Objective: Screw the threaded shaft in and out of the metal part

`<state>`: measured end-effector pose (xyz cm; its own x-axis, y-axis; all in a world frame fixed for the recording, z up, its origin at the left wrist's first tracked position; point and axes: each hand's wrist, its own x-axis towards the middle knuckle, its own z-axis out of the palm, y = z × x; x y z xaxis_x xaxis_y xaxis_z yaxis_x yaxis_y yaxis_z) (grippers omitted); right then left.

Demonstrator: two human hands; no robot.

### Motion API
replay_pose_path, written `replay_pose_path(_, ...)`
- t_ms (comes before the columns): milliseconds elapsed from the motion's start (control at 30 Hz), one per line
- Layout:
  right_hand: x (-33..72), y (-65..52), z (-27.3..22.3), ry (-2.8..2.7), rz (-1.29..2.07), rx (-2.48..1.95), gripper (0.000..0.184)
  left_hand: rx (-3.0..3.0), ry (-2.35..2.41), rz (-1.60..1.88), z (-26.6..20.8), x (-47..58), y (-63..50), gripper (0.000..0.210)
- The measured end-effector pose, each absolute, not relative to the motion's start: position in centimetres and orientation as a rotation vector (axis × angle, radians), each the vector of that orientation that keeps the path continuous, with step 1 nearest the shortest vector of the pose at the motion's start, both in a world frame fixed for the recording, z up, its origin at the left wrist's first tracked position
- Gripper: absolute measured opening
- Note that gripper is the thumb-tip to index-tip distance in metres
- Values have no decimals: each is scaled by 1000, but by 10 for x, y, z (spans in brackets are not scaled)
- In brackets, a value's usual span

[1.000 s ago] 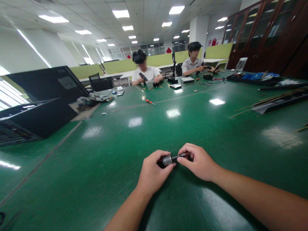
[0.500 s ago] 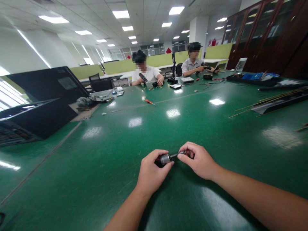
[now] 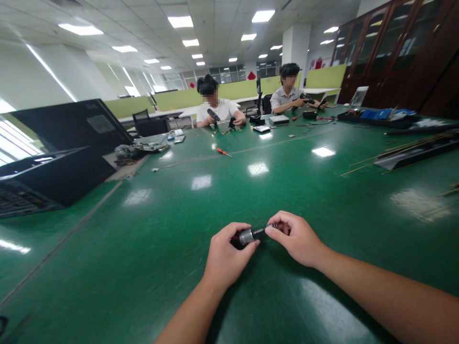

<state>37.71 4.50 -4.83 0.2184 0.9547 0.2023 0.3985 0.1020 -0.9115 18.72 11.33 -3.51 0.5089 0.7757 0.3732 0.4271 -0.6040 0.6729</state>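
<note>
Above the green table [image 3: 143,267], my left hand [image 3: 226,258] is wrapped round a tool with a grey chuck [image 3: 246,237]. A thin dark bit [image 3: 258,232] sticks out of the chuck towards the right; the rest of the tool is hidden in the palm. Between the thumb and fingers of my right hand [image 3: 294,236] is a small shiny metal piece [image 3: 274,225], pinched at the end of the bit. Its full shape is covered by the fingers.
An orange screwdriver [image 3: 222,151] lies beyond my hands. At the left stands an opened black computer case [image 3: 53,181]. Thin rods [image 3: 362,166] and a black tray [image 3: 380,119] are at the right. Two people [image 3: 219,107] work across the table with tools.
My two hands hold nearly the same place; the right fingers have shifted slightly on the metal piece. Across the table, one person has raised and tilted a dark object.
</note>
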Motion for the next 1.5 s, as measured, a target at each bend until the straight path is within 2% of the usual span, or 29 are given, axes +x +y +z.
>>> replay_pose_path(400, 377, 46, -49, -1336, 694, -1466, 15, 2229, 986, 904, -36, 187, 113, 24)
replay_pose_path(700, 380, 49, -51, -1288, 775, -1469, 42, 2233, 990, 904, -33, 187, 112, 23)
replay_pose_path(967, 382, 46, -52, -1270, 823, -1440, 55, 2191, 1049, 886, -33, 185, 115, 23)
replay_pose_path(1200, 379, 48, -54, -1312, 907, -1399, 59, 2086, 1179, 980, -33, 182, 124, 30)
replay_pose_path(1400, 378, 49, -55, -1328, 914, -1390, 60, 1845, 1122, 982, -43, 181, 131, 52)
replay_pose_path(1500, 378, 49, -55, -1345, 898, -1384, 59, 1724, 1104, 927, -31, 175, 128, 47)
